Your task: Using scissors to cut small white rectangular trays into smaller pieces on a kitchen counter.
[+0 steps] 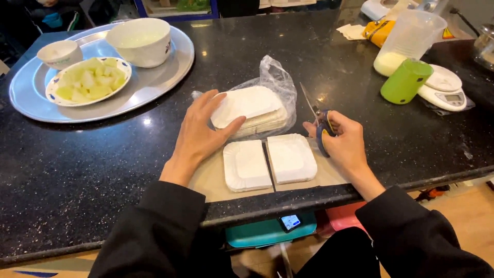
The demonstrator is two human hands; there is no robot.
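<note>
Two paper trays (270,163) up front, left hand (201,128) on bagged stack (250,109), right hand (340,140) w/ scissors (319,123)

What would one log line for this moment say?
left hand: on bagged paper-tray stack | right hand: holding scissors

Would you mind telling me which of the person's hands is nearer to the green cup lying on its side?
The right hand, holding scissors, lies below and left of the green cup. The left hand rests farther left on the bagged stack of paper plates.

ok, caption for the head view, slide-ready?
Left hand on bagged stack of paper plates, right hand holding scissors.
</note>
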